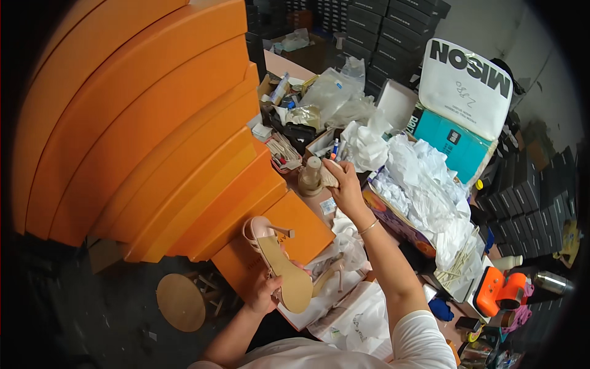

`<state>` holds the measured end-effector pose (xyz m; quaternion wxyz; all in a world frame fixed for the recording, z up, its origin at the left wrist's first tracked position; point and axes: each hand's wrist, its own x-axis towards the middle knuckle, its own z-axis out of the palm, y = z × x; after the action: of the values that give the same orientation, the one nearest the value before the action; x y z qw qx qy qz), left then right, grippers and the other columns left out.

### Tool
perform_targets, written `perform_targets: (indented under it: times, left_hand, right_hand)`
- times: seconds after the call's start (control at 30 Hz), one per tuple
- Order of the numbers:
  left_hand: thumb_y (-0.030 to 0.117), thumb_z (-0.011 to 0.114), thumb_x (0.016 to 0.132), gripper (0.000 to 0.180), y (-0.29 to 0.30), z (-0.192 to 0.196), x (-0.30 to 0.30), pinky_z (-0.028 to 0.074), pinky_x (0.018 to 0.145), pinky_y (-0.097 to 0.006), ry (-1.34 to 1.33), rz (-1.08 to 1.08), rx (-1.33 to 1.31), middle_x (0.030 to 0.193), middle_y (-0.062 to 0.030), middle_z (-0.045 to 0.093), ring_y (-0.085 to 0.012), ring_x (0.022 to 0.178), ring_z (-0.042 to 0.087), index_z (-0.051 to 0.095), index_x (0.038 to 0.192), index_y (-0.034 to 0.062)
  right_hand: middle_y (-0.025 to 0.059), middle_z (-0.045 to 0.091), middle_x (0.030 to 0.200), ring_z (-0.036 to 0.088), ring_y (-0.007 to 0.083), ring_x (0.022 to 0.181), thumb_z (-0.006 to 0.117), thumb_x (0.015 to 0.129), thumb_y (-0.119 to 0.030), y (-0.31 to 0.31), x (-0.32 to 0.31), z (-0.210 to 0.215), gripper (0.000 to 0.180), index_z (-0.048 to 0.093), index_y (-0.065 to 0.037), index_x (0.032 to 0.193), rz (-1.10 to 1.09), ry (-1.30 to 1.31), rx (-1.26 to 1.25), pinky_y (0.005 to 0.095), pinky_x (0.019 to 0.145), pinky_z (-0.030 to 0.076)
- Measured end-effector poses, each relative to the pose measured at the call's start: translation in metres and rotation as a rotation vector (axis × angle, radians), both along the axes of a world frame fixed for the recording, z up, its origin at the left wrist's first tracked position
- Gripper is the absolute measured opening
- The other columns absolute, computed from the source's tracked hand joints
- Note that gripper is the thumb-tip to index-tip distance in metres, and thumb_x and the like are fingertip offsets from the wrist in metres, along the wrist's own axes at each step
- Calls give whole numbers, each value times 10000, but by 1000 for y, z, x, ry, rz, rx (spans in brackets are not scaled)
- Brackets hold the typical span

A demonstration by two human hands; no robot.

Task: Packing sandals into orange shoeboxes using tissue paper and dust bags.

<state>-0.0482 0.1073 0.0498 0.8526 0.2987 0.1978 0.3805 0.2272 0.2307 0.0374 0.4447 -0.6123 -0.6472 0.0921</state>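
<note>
Boxes (141, 138) rise left of the held sandal (287, 280) — white paper (421, 178) lies right.

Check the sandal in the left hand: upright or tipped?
Tipped: the sandal shows its tan sole to the camera, its heel sticking out rightward.

Most fingers of the left hand (265, 296) are hidden behind the tan-soled sandal (290, 283), its inner side facing away. The second sandal (332, 277), just right, is partly covered. Whether the right hand (347, 187)'s pale wad (330, 176) touches the pale container (309, 184) is unclear. Orange boxes (153, 117) at left pass the top edge.
</note>
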Motion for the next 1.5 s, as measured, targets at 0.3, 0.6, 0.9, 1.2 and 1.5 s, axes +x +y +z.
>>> perform_targets:
  times: [0.3, 0.6, 0.9, 1.2, 1.5]
  left_hand:
    - [257, 603, 828, 782, 7, -45, -23, 444, 971, -476, 24, -46, -154, 1181, -174, 555, -361, 1132, 555, 199, 1485, 124]
    - [300, 616, 804, 845, 18, -51, -26, 444, 975, -461, 3, -155, -191, 1186, -181, 561, -343, 1137, 556, 176, 1490, 78]
    - [450, 602, 791, 839, 23, -45, -23, 439, 955, -485, -38, -165, -218, 1128, -166, 590, -374, 1138, 538, 259, 1466, 89]
    - [273, 660, 822, 765, 13, -37, -22, 426, 1000, -482, -147, -183, -148, 1198, -130, 540, -367, 1201, 510, 256, 1464, 175]
    - [399, 516, 889, 714, -6, 10, 9, 476, 906, -441, -150, -229, -130, 1132, -174, 543, -319, 1088, 562, 222, 1459, 86]
  right_hand:
    - [190, 502, 1205, 530, 370, 1065, 662, 649, 38, 61, -20, -52, 736, 483, -151, 1338, 25, -256, -29, 413, 905, 469]
    - [201, 476, 1229, 510, 407, 1109, 648, 632, 96, 64, -7, -75, 790, 458, -156, 1357, 8, -65, -9, 430, 899, 471]
    - [56, 532, 1102, 556, 157, 944, 564, 933, -83, -44, 40, -89, 467, 403, -101, 1372, -573, 1373, 324, 371, 752, 548]
    - [173, 533, 1111, 528, 329, 1043, 627, 774, 39, 9, 7, -40, 588, 484, -52, 1337, -514, 198, 239, 357, 935, 412]
    - [269, 413, 1321, 443, 438, 1189, 640, 751, -32, 40, -17, -54, 632, 474, -146, 1350, -49, -158, -39, 441, 998, 407]
